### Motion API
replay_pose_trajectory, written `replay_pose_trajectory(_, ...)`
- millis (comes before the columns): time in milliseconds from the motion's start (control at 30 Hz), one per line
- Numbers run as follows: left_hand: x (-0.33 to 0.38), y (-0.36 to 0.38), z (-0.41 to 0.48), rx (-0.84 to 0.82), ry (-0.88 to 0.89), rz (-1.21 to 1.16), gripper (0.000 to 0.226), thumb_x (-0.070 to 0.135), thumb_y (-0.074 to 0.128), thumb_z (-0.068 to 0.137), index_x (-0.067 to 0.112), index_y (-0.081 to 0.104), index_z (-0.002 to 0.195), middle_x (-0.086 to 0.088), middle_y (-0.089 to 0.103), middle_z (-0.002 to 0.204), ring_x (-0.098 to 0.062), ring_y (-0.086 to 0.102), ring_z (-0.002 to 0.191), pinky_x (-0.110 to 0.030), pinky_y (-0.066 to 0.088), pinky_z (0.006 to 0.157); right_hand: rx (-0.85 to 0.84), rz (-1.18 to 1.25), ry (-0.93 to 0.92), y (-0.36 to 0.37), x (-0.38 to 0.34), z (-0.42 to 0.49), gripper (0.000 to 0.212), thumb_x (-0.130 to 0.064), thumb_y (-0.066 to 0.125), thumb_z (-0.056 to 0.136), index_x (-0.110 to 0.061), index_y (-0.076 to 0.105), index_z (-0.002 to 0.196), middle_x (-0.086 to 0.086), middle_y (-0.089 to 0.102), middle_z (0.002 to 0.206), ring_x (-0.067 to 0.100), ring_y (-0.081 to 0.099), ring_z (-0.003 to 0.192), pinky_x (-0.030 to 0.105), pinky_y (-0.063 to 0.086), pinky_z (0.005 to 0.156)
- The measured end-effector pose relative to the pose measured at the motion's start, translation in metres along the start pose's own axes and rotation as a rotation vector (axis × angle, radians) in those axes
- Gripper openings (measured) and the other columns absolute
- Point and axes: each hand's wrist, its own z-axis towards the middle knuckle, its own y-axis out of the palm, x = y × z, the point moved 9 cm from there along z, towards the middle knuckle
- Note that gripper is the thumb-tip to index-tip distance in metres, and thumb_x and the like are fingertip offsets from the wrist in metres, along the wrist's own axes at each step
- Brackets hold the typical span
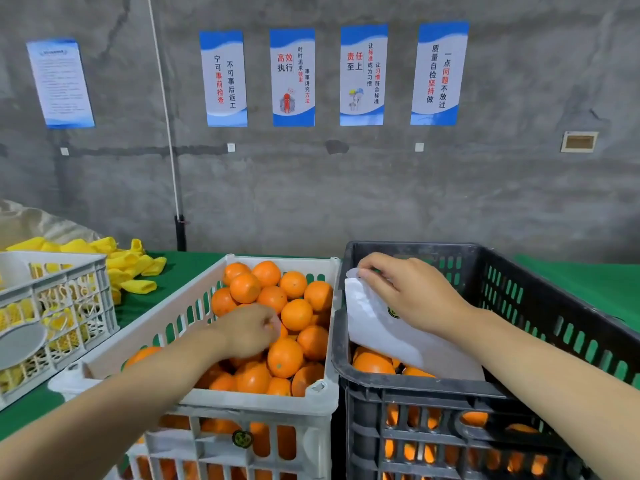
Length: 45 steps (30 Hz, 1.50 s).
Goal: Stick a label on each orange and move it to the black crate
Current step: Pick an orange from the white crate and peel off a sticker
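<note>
**Oranges: transfer partly done, white crate heaped**

Oranges (284, 317) fill the white crate (242, 403) at the centre of the desk (187, 275), piled close to its rim. The black crate (415, 386) stands touching it on the right and holds a lower layer of fruit (372, 363), visible from above and through the side slots. Whether those pieces carry labels cannot be made out. Judged from the two fill levels, the job is under way, with most of the work left to do.

A white label sheet (381, 327) leans inside the black crate against its near-left wall, resting on the fruit there.

Hands:
- The right hand (412, 292) reaches across the black crate, thumb and forefinger pinching a pale label (351, 273) at the top corner of the sheet. The label appears partly lifted off the backing.
- The left hand (247, 329) is lowered into the white crate with the palm down and the fingers curled over the pile. The piece beneath it is hidden, so it cannot be told whether the hand grips one or merely rests on it.

Assessment: the step in hand is fetching a label while the next piece is selected.
</note>
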Motion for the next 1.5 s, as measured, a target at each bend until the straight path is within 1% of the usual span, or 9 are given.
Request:
replay_pose_trajectory(167, -0.027, 0.029, -0.013, -0.414, -0.17, 0.428, 0.055, 0.056, 0.064, 0.085, 0.029, 0.049, 0.131, 0.004, 0.055, 0.124, -0.021, 0.055, 0.113, -0.036, 0.047, 0.092, 0.014, -0.014, -0.009, -0.001, -0.002, -0.002, 0.018, -0.039, 0.043, 0.103, -0.031, 0.058, 0.105, -0.016, 0.047, 0.053, 0.012, 0.054, 0.058, 0.032, 0.037, 0.054)
replay_pose_trajectory(267, -0.045, 0.026, -0.018, -0.469, -0.173, 0.506, 0.056, 0.053, 0.064, 0.088, 0.03, 0.048, 0.136, 0.001, 0.053, 0.137, -0.024, 0.053, 0.121, -0.04, 0.046, 0.101, -0.01, -0.003, -0.02, -0.001, -0.004, -0.003, 0.019, -0.039, 0.042, 0.104, -0.031, 0.059, 0.106, -0.015, 0.045, 0.052, 0.011, 0.053, 0.057, 0.034, 0.042, 0.056)
replay_pose_trajectory(433, -0.052, 0.031, -0.023, -0.503, -0.145, 0.508, 0.065, 0.067, 0.058, 0.086, 0.033, 0.043, 0.14, 0.004, 0.052, 0.136, -0.022, 0.053, 0.121, -0.039, 0.044, 0.103, 0.013, -0.001, -0.05, -0.003, -0.009, 0.0, 0.019, -0.037, 0.044, 0.103, -0.029, 0.061, 0.106, -0.017, 0.041, 0.052, 0.004, 0.043, 0.051, 0.029, 0.027, 0.05)
replay_pose_trajectory(700, -0.037, 0.055, -0.002, -0.569, -0.087, 0.579, 0.066, 0.065, 0.058, 0.087, 0.033, 0.041, 0.142, 0.004, 0.047, 0.144, -0.024, 0.048, 0.128, -0.043, 0.041, 0.106, -0.014, 0.014, -0.032, -0.004, -0.011, -0.003, 0.02, -0.036, 0.044, 0.104, -0.028, 0.061, 0.108, -0.017, 0.04, 0.054, 0.005, 0.04, 0.052, 0.035, 0.039, 0.055)
replay_pose_trajectory(833, -0.024, 0.033, 0.001, -0.36, 0.015, 0.511, 0.046, 0.06, 0.06, 0.086, 0.037, 0.047, 0.124, 0.007, 0.057, 0.124, -0.018, 0.055, 0.11, -0.04, 0.047, 0.097, 0.015, 0.0, -0.012, -0.008, -0.008, -0.003, 0.021, -0.035, 0.045, 0.104, -0.026, 0.063, 0.107, -0.016, 0.038, 0.052, 0.012, 0.044, 0.058, 0.037, 0.042, 0.057)
replay_pose_trajectory(1000, 0.028, -0.048, -0.008, 0.26, 0.195, 0.262, 0.046, 0.056, 0.06, 0.09, 0.034, 0.047, 0.128, 0.01, 0.062, 0.103, -0.011, 0.059, 0.091, -0.03, 0.048, 0.076, 0.102, -0.04, 0.065, -0.015, 0.0, 0.0, 0.019, -0.031, 0.046, 0.103, -0.024, 0.064, 0.104, -0.015, 0.04, 0.051, 0.016, 0.046, 0.06, 0.037, 0.045, 0.058)
replay_pose_trajectory(1100, 0.067, -0.072, -0.019, 0.507, 0.257, 0.011, 0.046, 0.059, 0.057, 0.089, 0.039, 0.045, 0.128, 0.017, 0.056, 0.092, -0.001, 0.054, 0.079, -0.014, 0.036, 0.064, 0.173, -0.066, 0.137, -0.024, 0.009, -0.001, 0.022, -0.032, 0.044, 0.104, -0.022, 0.064, 0.106, -0.008, 0.06, 0.063, 0.02, 0.057, 0.063, 0.037, 0.049, 0.057)
replay_pose_trajectory(1300, 0.124, -0.061, -0.021, 0.754, 0.388, -0.155, 0.059, 0.062, 0.057, 0.081, 0.029, 0.049, 0.129, 0.007, 0.056, 0.118, -0.008, 0.054, 0.099, -0.027, 0.043, 0.078, 0.252, -0.214, 0.182, -0.04, 0.01, -0.008, 0.027, -0.036, 0.045, 0.103, -0.02, 0.066, 0.107, 0.002, 0.071, 0.078, 0.028, 0.065, 0.073, 0.041, 0.051, 0.061)
replay_pose_trajectory(1500, 0.113, -0.046, -0.025, 0.719, 0.46, -0.031, 0.073, 0.068, 0.062, 0.076, 0.022, 0.053, 0.132, 0.003, 0.054, 0.115, -0.014, 0.056, 0.103, -0.028, 0.048, 0.081, 0.16, -0.38, 0.114, -0.031, 0.0, -0.003, 0.034, -0.037, 0.038, 0.104, -0.023, 0.069, 0.108, -0.002, 0.072, 0.091, 0.026, 0.067, 0.087, 0.04, 0.051, 0.07)
